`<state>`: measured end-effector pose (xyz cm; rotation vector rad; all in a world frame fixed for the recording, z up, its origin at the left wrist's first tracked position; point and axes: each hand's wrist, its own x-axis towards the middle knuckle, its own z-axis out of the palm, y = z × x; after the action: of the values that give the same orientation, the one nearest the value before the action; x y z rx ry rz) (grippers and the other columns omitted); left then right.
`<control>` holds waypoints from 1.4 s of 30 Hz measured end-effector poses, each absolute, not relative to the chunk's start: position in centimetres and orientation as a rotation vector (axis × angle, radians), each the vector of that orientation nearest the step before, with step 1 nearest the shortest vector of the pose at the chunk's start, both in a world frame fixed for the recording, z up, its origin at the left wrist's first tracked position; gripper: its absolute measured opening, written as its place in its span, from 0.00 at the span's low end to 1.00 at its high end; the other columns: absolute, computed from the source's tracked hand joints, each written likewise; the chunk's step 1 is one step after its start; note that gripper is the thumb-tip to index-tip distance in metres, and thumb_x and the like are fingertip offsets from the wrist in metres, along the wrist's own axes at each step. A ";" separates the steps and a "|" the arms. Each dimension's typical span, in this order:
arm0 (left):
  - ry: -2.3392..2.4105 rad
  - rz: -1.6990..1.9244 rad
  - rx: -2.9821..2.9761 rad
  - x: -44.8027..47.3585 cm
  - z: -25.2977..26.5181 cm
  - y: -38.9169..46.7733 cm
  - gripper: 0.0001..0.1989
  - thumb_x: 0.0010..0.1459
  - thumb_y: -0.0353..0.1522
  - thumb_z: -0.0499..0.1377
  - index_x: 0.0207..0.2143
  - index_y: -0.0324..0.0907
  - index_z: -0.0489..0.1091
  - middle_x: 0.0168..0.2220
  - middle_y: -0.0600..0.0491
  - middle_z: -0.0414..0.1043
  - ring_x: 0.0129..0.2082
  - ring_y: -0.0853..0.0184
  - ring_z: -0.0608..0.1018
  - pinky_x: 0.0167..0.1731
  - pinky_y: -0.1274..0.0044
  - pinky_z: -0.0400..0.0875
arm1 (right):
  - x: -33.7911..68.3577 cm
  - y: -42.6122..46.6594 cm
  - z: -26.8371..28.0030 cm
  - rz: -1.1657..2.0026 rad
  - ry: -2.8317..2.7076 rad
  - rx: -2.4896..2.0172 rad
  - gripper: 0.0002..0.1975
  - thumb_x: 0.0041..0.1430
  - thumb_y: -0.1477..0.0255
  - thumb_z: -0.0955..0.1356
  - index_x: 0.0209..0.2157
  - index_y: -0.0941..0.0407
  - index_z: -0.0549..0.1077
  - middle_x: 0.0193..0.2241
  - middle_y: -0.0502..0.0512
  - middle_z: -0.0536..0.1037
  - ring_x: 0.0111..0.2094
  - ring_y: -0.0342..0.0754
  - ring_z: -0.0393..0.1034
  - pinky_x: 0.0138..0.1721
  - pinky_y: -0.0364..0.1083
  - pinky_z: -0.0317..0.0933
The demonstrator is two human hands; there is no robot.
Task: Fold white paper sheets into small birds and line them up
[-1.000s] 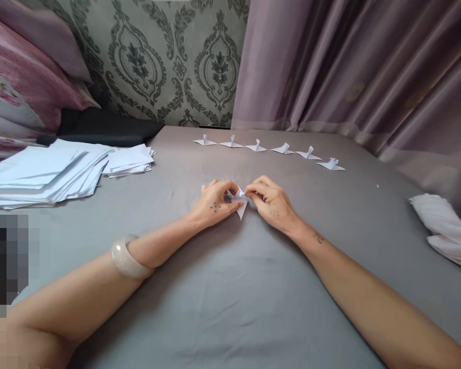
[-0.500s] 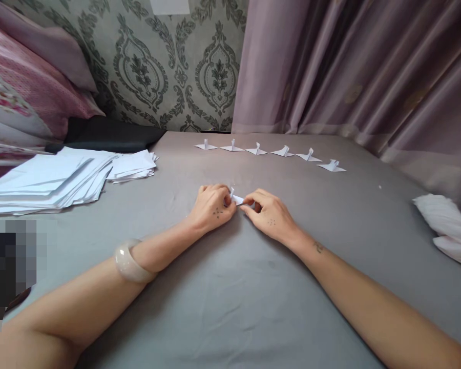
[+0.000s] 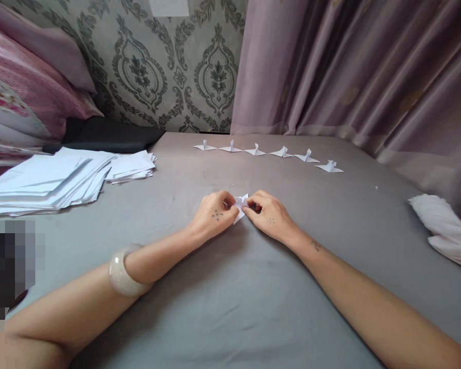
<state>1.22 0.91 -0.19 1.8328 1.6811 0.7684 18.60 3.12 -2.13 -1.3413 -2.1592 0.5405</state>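
A small folded white paper crane (image 3: 241, 206) is pinched between my two hands, just above the grey cloth. Its pointed tips show above and below my fingers; the rest is partly covered. My left hand (image 3: 216, 211) grips its left side between thumb and fingers, and a pale bangle (image 3: 126, 271) sits on that forearm. On the right side of the paper, my right hand (image 3: 268, 212) is closed with thumb against forefinger. Farther back, several finished-looking paper cranes (image 3: 256, 149) stand in a slightly curved row with wings spread.
Stacks of white paper sheets (image 3: 42, 179) lie at the left, with a smaller pile (image 3: 132, 166) beside them. Behind is a black cloth (image 3: 115, 135). Crumpled white fabric (image 3: 441, 220) lies at the right edge. Purple curtains (image 3: 315, 66) hang along the back right.
The paper crane has been turned in my hands, so its points now run up and down. My right hand has come closer and grips it beside the left.
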 end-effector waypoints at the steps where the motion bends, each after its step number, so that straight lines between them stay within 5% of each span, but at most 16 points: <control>1: 1.695 0.782 1.820 1.2 -0.3 0.9 0.06 0.49 0.30 0.55 0.32 0.41 0.69 0.26 0.53 0.72 0.26 0.67 0.72 0.26 0.77 0.65 | 18.6 3.2 -2.1 0.556 -2.164 -1.338 0.06 0.57 0.69 0.66 0.29 0.54 0.74 0.33 0.51 0.73 0.32 0.43 0.66 0.35 0.44 0.57; 6: 1.583 0.882 2.018 0.9 -1.0 1.6 0.10 0.51 0.34 0.61 0.36 0.41 0.68 0.35 0.51 0.72 0.34 0.66 0.72 0.32 0.76 0.66 | 18.6 3.7 -2.0 0.654 -2.183 -1.247 0.06 0.59 0.71 0.65 0.31 0.54 0.75 0.34 0.51 0.73 0.32 0.43 0.66 0.35 0.43 0.57; 14: 1.467 0.838 2.092 0.8 -1.7 2.7 0.02 0.54 0.29 0.59 0.29 0.39 0.72 0.27 0.54 0.72 0.28 0.70 0.71 0.30 0.79 0.64 | 18.7 3.0 -2.1 0.692 -2.026 -1.335 0.05 0.54 0.72 0.68 0.35 0.54 0.71 0.31 0.49 0.76 0.28 0.42 0.67 0.32 0.43 0.59; 42: 1.483 0.816 2.163 0.9 -1.9 2.7 0.04 0.54 0.29 0.60 0.33 0.43 0.76 0.30 0.54 0.74 0.30 0.68 0.72 0.32 0.77 0.65 | 18.6 2.0 -2.2 0.585 -2.047 -1.374 0.04 0.53 0.75 0.65 0.28 0.54 0.72 0.30 0.50 0.74 0.30 0.43 0.67 0.33 0.43 0.58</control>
<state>0.91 2.70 -1.87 2.1630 1.4835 0.8155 18.57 2.00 -2.24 -1.3741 -2.0468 0.5850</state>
